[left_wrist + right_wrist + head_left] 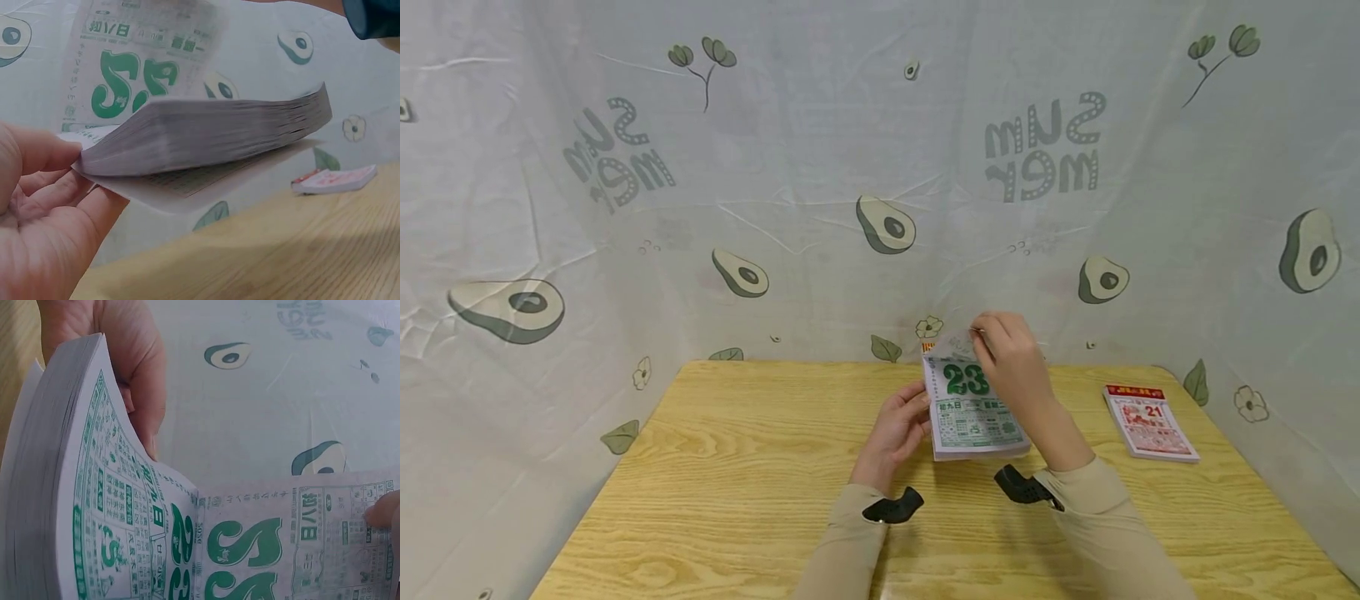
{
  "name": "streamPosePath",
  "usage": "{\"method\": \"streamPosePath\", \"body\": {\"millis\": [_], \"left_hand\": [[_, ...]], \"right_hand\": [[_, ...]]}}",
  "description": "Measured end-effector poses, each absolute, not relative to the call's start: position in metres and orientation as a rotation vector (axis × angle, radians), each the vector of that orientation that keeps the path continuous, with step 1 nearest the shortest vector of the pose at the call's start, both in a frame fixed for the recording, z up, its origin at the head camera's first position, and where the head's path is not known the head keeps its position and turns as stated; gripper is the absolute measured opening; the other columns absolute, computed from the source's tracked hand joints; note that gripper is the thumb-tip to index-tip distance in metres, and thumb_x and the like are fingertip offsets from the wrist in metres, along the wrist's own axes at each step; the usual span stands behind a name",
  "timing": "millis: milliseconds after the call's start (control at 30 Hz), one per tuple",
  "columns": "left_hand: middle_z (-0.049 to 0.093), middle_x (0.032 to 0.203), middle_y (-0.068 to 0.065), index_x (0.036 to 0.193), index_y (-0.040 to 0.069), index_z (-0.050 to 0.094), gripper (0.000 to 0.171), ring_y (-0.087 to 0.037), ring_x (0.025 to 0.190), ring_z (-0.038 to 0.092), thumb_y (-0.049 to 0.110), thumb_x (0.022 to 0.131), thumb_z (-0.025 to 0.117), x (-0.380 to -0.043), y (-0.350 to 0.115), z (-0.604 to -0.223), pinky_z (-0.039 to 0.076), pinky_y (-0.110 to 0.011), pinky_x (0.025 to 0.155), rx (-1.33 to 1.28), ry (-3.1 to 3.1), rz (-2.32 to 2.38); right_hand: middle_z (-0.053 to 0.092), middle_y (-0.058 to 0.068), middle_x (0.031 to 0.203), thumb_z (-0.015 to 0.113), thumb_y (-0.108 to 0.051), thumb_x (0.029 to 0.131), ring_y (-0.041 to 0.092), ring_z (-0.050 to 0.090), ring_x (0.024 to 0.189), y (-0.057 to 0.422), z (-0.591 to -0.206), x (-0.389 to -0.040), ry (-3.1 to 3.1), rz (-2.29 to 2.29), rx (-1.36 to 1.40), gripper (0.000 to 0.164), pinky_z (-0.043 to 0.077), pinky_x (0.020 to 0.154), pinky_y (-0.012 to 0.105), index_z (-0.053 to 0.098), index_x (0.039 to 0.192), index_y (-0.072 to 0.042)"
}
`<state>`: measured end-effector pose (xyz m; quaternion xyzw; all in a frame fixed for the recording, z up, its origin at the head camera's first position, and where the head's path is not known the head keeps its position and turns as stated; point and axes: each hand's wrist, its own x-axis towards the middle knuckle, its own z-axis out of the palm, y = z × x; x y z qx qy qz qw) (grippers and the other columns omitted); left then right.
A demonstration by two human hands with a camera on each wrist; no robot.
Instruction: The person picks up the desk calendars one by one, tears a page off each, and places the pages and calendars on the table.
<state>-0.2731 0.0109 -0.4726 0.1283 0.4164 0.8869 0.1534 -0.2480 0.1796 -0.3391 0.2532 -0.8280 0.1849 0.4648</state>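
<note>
A thick tear-off calendar (973, 421) with a green 23 on its front page is held up over the table. My left hand (895, 427) grips its left edge, thumb on the front page and fingers behind the block. My right hand (1017, 367) pinches the free end of the top sheet (250, 540), which is folded up and back from the block. That thin sheet bears a green 22, showing through in reverse in the left wrist view. It still meets the block along the top binding. The pad's thick page edges (212, 134) face the left wrist camera.
A second calendar (1150, 423), with a red header and a red 21, lies on the wooden table (760, 467) at the right. Behind the table hangs a pale curtain (820, 150) printed with avocados, leaves and lettering. Black wrist straps (895, 506) sit over both sleeves.
</note>
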Motion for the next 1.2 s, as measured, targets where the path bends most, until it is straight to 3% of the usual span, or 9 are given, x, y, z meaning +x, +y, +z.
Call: {"method": "streamPosePath", "body": {"millis": [167, 433, 700, 1200], "left_hand": [[0.062, 0.124, -0.01, 0.14, -0.004, 0.042, 0.042, -0.016, 0.097, 0.065, -0.005, 0.098, 0.043, -0.273, 0.012, -0.473, 0.056, -0.03, 0.078, 0.336, 1.223, 2.544], [0.063, 0.112, -0.007, 0.138, 0.001, 0.04, 0.047, -0.018, 0.095, 0.067, -0.011, 0.093, 0.042, -0.271, 0.012, -0.473, 0.057, -0.032, 0.074, 0.296, 1.232, 2.531], [0.064, 0.103, -0.002, 0.126, 0.008, 0.044, 0.041, -0.016, 0.087, 0.068, -0.015, 0.091, 0.041, -0.271, 0.011, -0.475, 0.056, -0.032, 0.072, 0.334, 1.236, 2.514], [0.064, 0.106, -0.004, 0.125, 0.011, 0.046, 0.044, -0.017, 0.088, 0.067, -0.014, 0.089, 0.043, -0.271, 0.01, -0.475, 0.056, -0.032, 0.072, 0.321, 1.261, 2.482]], "right_hand": [[0.066, 0.016, 0.097, 0.067, -0.002, 0.088, 0.032, 0.06, 0.093, 0.179, -0.337, -0.252, -2.049, 0.455, 0.616, 0.007, 0.052, 0.082, 0.043, 0.066, 0.095, 0.001], [0.065, 0.017, 0.094, 0.065, -0.002, 0.089, 0.033, 0.059, 0.09, 0.182, -0.327, -0.261, -2.059, 0.434, 0.64, 0.005, 0.051, 0.08, 0.043, 0.065, 0.093, 0.002], [0.064, 0.017, 0.089, 0.066, -0.002, 0.089, 0.034, 0.059, 0.085, 0.184, -0.312, -0.271, -2.064, 0.388, 0.693, 0.005, 0.051, 0.077, 0.044, 0.065, 0.092, 0.002], [0.068, 0.018, 0.091, 0.065, -0.004, 0.091, 0.035, 0.063, 0.084, 0.19, -0.286, -0.305, -2.278, 0.329, 0.705, 0.008, 0.052, 0.075, 0.044, 0.067, 0.096, 0.002]]}}
